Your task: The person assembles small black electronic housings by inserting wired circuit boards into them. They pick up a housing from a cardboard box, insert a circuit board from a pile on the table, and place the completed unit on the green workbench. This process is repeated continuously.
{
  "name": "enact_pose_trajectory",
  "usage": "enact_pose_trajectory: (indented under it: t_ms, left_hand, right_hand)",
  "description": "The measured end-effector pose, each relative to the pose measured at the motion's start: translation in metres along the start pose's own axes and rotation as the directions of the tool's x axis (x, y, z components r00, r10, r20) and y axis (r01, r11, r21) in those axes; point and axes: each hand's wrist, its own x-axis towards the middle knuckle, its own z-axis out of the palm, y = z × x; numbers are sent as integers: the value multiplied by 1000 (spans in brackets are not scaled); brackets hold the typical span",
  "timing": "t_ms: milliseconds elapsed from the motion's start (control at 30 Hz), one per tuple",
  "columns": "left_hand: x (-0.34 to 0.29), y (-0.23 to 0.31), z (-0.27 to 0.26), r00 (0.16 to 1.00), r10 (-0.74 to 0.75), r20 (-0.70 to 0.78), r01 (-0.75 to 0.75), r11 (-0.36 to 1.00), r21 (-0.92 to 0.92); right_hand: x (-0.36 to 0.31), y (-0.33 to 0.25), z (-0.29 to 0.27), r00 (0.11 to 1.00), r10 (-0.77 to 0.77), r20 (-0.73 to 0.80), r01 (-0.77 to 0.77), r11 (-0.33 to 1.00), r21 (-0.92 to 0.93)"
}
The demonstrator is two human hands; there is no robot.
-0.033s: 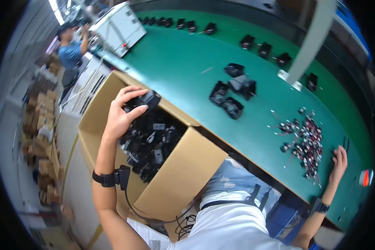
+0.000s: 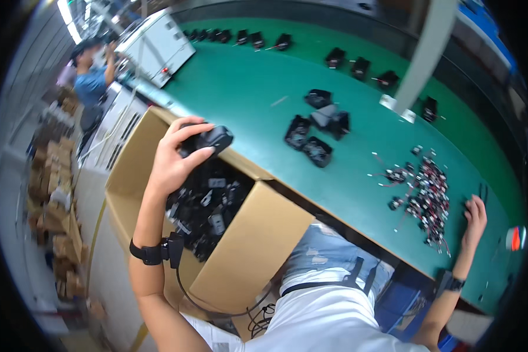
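In the head view, the left hand has its thumb and fingers curled around a black housing, gripping it above the far edge of an open cardboard box, beside the green bench. More black parts lie heaped inside the box. The right hand rests at the bench's right side, fingers loosely bent, near a pile of small wired components; a thin dark tool shows by its fingertips, though I cannot tell whether it is held. Black shells sit clustered mid-bench.
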Motion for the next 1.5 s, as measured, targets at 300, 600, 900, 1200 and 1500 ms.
enact_pose_trajectory:
  t_ms: [300,600,900,1200,1500]
  left_hand:
    - [90,-4,120,940,104,326,-203,936,287]
    - [114,84,131,943,166,287,-38,914,-403]
    - [83,139,242,485,206,850,639,580,-505]
    - [86,115,223,482,33,876,589,728,-351]
    - [88,105,234,732,204,651,-72,972,-224]
  right_hand:
    - [-33,-134,95,885,-315,343,418,863,-285]
    - [17,-165,195,758,-231,610,614,569,-547]
    - [27,-152,215,703,-226,674,624,650,-434]
    - [9,-151,224,441,-325,837,769,617,-166]
    - [13,-150,240,232,-389,892,930,356,-87]
